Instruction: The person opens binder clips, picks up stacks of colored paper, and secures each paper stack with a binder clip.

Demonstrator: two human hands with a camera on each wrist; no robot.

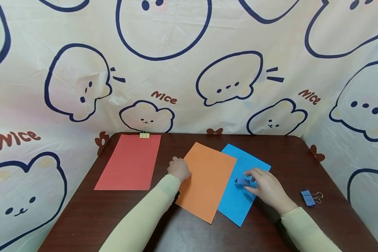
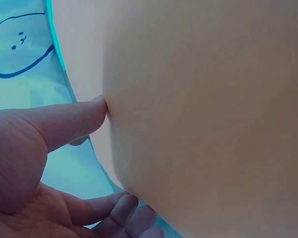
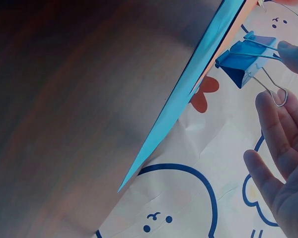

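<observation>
My left hand (image 1: 179,169) is at the left edge of an orange sheet of paper (image 1: 208,178). In the left wrist view its thumb presses the sheet's face while the fingertips meet the edge, pinching it. The orange sheet overlaps a blue sheet (image 1: 237,204) lying to its right, both tilted on the table. Over the blue sheet, my right hand (image 1: 268,187) holds a blue binder clip (image 3: 246,54). Thumb and fingers grip its wire handles from opposite sides, and the clip is apart from the paper edges.
A red sheet (image 1: 130,164) lies at the back left of the dark wooden table (image 1: 113,213), with a yellow binder clip (image 1: 144,135) on its far edge. Another blue binder clip (image 1: 308,198) rests at the right. A printed cloth (image 1: 182,77) hangs around the table.
</observation>
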